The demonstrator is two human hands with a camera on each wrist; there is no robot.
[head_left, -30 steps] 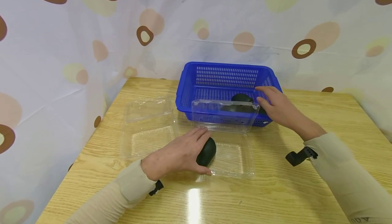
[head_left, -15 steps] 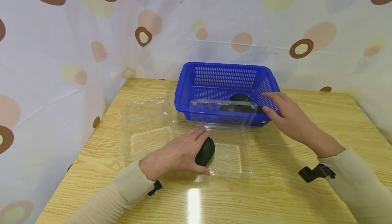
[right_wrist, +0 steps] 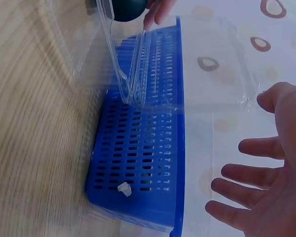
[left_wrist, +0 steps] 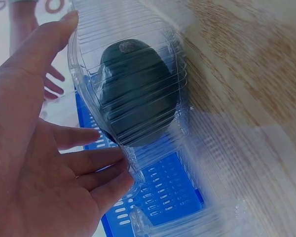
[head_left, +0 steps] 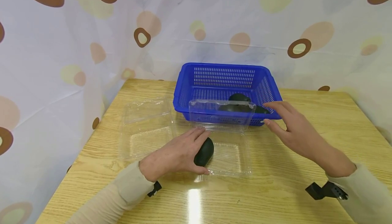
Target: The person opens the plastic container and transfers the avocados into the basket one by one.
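Observation:
A dark green avocado [head_left: 204, 152] lies in the left end of a clear plastic clamshell container [head_left: 230, 156], whose lid stands raised against the basket. My left hand [head_left: 180, 154] spans this end, thumb on the near rim and fingers on the far rim, holding the container; the left wrist view shows the avocado [left_wrist: 138, 94] through its ribbed wall. Beside the front right corner of the blue basket [head_left: 225, 69] is my right hand [head_left: 301, 135], its fingers spread and holding nothing. More avocados [head_left: 239, 98] lie in the basket, partly behind the clear lid.
A second clear clamshell container [head_left: 150, 139] stands open to the left on the wooden table [head_left: 239, 202]. Behind the table hangs a patterned cloth [head_left: 214, 19]. A small white scrap [right_wrist: 124, 188] shows on the basket's side in the right wrist view.
My right hand has drawn back from over the basket, toward the right and nearer to me. My left hand, the container and the avocado in it have stayed in place.

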